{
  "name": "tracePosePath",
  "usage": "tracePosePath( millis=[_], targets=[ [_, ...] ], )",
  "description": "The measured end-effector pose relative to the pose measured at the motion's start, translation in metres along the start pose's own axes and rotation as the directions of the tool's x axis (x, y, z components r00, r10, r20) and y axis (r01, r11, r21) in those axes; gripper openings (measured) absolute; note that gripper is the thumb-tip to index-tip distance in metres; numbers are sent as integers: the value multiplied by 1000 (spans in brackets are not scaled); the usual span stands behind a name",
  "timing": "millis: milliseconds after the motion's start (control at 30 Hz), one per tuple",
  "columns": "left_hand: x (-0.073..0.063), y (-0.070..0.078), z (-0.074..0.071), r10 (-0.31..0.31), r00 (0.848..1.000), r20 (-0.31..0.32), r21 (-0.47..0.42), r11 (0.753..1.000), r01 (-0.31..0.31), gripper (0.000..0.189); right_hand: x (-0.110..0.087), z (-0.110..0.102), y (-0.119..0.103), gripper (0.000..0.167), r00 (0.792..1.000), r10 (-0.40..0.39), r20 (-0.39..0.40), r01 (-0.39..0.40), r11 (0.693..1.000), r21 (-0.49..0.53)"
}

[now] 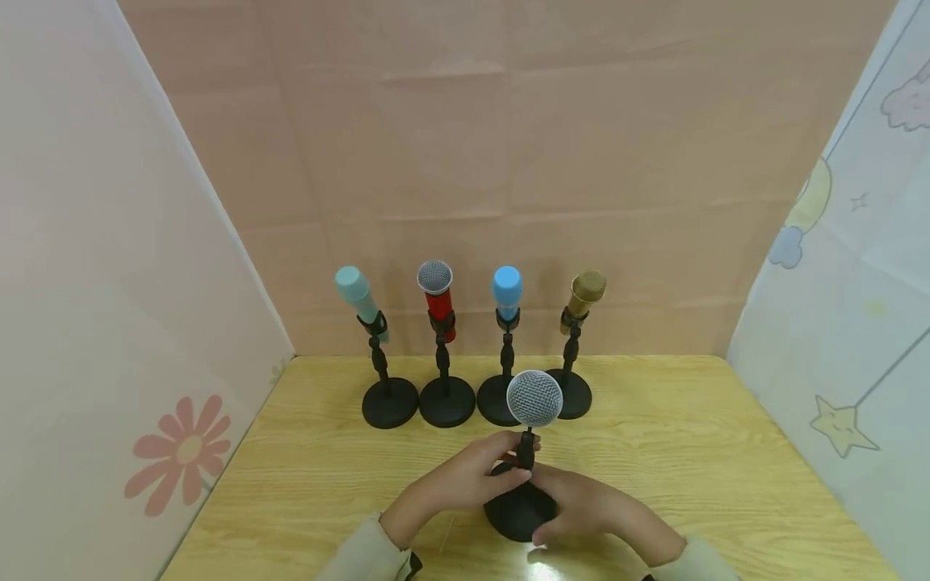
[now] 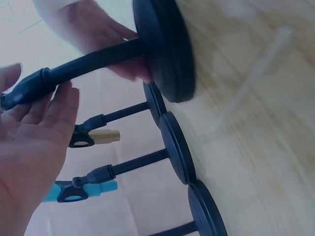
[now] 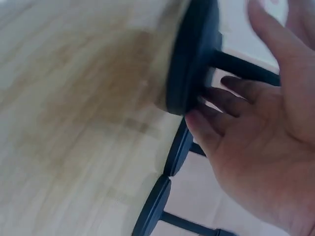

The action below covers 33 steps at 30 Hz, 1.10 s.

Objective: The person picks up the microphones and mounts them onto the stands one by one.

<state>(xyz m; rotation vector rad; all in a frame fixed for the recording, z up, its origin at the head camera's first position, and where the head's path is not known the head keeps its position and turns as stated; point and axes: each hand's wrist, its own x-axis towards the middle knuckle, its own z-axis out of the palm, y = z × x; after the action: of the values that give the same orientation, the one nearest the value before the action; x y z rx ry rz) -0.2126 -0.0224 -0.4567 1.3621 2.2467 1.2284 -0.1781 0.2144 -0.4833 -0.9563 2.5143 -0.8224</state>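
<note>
A black desk microphone stand [image 1: 519, 515] with a silver mesh-headed microphone [image 1: 534, 398] on top is near the front of the table. My left hand [image 1: 465, 480] grips the upper part of its post, thumb on one side and fingers on the other, as the left wrist view also shows. Low beside the round base [image 3: 193, 64] is my right hand [image 3: 256, 132], fingers loosely bent with the fingertips right at the base's rim and the thumb held apart. From the head camera, the mesh head hides the microphone's body.
Behind, in a row, stand more microphones on black stands: a mint one [image 1: 354, 289], a red one [image 1: 439, 303], a blue one [image 1: 507, 289] and a gold one [image 1: 585, 292]. Their bases sit close together on the wooden table [image 1: 305, 484]. Cloth-like walls enclose the back and sides.
</note>
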Motion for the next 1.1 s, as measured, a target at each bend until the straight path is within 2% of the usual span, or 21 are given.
tracePosePath(
  millis=[67, 167, 300, 367, 467, 533, 567, 600, 667, 733, 833, 933, 1000, 1100],
  targets=[
    [3, 0, 1, 19, 999, -30, -9, 1000, -19, 36, 1, 5, 1, 93, 1000, -7, -5, 7, 997, -82],
    [7, 1, 3, 30, 996, -89, 21, 999, -28, 28, 2, 12, 1, 89, 1000, -7, -28, 1, 979, -203],
    [8, 3, 10, -17, 982, -190, 46, 999, 26, 22, 2, 15, 0, 73, 999, 6, -41, -16, 963, -268],
    [10, 4, 14, -37, 964, -265, 74, 996, 59, 22, 2, 14, -1, 71, 999, 31, -31, -37, 967, -251],
    [15, 6, 20, -55, 923, -381, 143, 983, 117, 33, 4, 12, 0, 78, 999, 54, -8, -54, 979, -197],
    [17, 5, 23, -68, 902, -426, 151, 978, 146, 42, 5, 10, 1, 84, 998, 55, 11, -52, 985, -163],
    [18, 5, 24, -67, 901, -429, 142, 980, 140, 44, 6, 9, 2, 86, 999, 47, 19, -43, 987, -152],
    [18, 4, 24, -68, 906, -417, 116, 985, 127, 46, 7, 9, 3, 87, 999, 39, 24, -35, 989, -144],
    [15, 2, 21, -42, 935, -351, 62, 996, 68, 45, 10, 9, 4, 85, 999, 31, 32, -27, 991, -131],
    [10, -1, 16, -1, 964, -265, -3, 1000, 0, 36, 12, 9, 4, 81, 999, 17, 38, -11, 990, -138],
    [4, -3, 8, 29, 983, -179, -96, 994, -47, 18, 15, 10, 3, 69, 999, 7, 48, 2, 985, -173],
    [6, 1, 2, 16, 980, -201, -167, 985, -50, 14, 15, 10, 2, 65, 999, -12, 52, 24, 973, -231],
    [11, 8, -1, 27, 970, -241, -176, 982, -71, 16, 13, 8, 1, 70, 999, 0, 49, 11, 973, -231],
    [20, 16, -5, 56, 958, -281, -144, 985, -99, 19, 10, 5, 2, 77, 999, 15, 39, -6, 971, -238]
  ],
)
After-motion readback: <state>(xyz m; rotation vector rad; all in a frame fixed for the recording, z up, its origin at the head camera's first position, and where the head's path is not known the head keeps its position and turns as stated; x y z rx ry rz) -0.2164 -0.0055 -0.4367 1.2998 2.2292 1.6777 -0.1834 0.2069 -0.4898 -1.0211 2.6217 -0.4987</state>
